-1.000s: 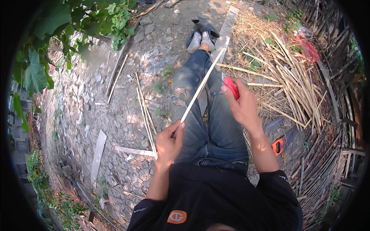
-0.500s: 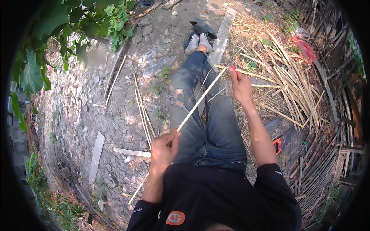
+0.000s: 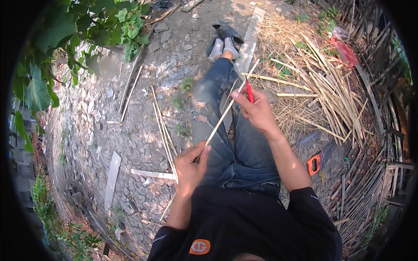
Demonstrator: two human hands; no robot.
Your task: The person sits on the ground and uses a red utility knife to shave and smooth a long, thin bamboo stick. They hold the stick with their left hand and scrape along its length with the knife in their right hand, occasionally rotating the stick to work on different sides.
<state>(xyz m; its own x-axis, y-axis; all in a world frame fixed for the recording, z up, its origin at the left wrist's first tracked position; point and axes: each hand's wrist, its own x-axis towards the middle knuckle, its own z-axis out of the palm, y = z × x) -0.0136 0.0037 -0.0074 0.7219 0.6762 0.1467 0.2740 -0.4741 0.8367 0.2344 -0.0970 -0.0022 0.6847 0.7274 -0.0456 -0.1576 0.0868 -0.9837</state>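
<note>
A long pale bamboo strip (image 3: 220,122) runs slantwise above my outstretched legs, from lower left to upper right. My left hand (image 3: 191,164) is closed round its lower end. Farther along, my right hand (image 3: 260,114) is closed on a red-handled tool that looks like a small knife (image 3: 249,91). The right thumb rests against the strip, and the tool's thin tip lies close beside it. How the other right fingers wrap the handle is partly hidden.
A heap of bamboo strips (image 3: 335,93) lies on dry straw at the right. A saw with an orange handle (image 3: 313,165) is by my right forearm. Loose strips (image 3: 162,124) and a flat board (image 3: 112,178) lie on the left. Leaves (image 3: 56,30) hang at upper left.
My right hand has come nearer and to the left, bringing the red-handled knife against the strip. The strip's far end now reaches past this hand. My left hand shifted slightly right.
</note>
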